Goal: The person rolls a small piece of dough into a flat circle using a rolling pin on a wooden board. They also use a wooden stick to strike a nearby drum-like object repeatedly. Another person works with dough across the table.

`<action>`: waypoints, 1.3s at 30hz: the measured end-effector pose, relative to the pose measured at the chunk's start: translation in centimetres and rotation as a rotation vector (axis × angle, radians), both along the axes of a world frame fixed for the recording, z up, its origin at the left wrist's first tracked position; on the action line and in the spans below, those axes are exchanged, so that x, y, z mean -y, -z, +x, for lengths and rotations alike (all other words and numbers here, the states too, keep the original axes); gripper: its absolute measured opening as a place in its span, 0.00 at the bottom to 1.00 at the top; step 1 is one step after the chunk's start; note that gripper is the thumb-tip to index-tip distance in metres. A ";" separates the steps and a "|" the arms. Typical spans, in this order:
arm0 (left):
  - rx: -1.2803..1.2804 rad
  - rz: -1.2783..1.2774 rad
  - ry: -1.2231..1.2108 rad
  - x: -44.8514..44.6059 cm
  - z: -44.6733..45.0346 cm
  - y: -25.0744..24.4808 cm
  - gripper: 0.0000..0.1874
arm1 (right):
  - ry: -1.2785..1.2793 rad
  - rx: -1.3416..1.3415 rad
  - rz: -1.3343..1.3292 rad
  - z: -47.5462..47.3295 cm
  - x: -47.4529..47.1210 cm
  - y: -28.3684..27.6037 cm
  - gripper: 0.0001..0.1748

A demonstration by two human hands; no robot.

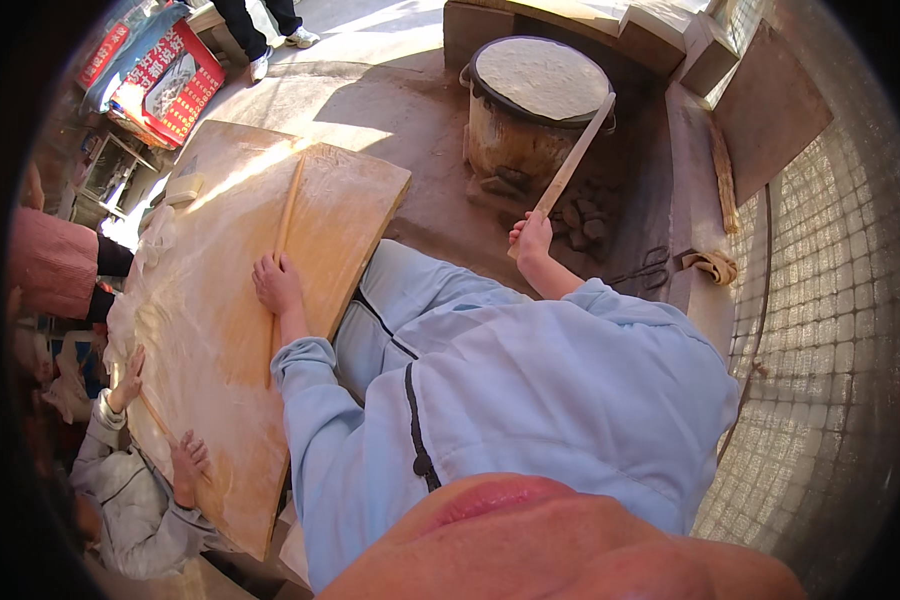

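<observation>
My left hand [278,285] rests on a thin wooden rolling pin [291,202] that lies along a large floured wooden board [337,202]. To the right, my right hand [532,236] grips the lower end of a long flat wooden stick [576,154]. The stick's far end reaches the rim of a round griddle at its right side. A wide, thin flatbread [541,75] covers the griddle, which sits on a rusty drum-shaped stove [506,142].
A co-worker's hands [189,461] hold another rolling pin on the board's near left part. Someone in a pink sleeve [56,262] is at its left edge. Lumps of fuel [581,217] and metal tongs [649,270] lie beside the stove; a folded cloth [711,265] rests on the right ledge.
</observation>
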State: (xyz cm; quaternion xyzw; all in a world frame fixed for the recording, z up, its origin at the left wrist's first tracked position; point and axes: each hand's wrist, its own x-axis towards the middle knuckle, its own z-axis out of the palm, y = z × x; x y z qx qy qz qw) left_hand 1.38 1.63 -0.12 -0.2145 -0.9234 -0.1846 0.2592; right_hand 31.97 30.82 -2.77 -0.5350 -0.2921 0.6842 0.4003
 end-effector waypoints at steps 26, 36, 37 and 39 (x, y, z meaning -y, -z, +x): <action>-0.011 -0.021 -0.009 -0.1 -0.1 0.2 0.13 | -0.228 0.080 0.215 -0.4 -17.8 -3.5 0.10; -0.022 -0.048 -0.033 0.2 0.1 0.3 0.11 | -0.404 -0.249 0.094 7.1 -18.9 -11.7 0.11; -0.015 -0.047 -0.035 0.1 0.2 0.2 0.11 | -0.399 -0.227 0.086 8.4 -19.6 -12.1 0.11; -0.004 -0.045 -0.031 -0.4 0.3 0.1 0.11 | -0.374 -0.117 0.110 10.6 -21.0 -13.1 0.10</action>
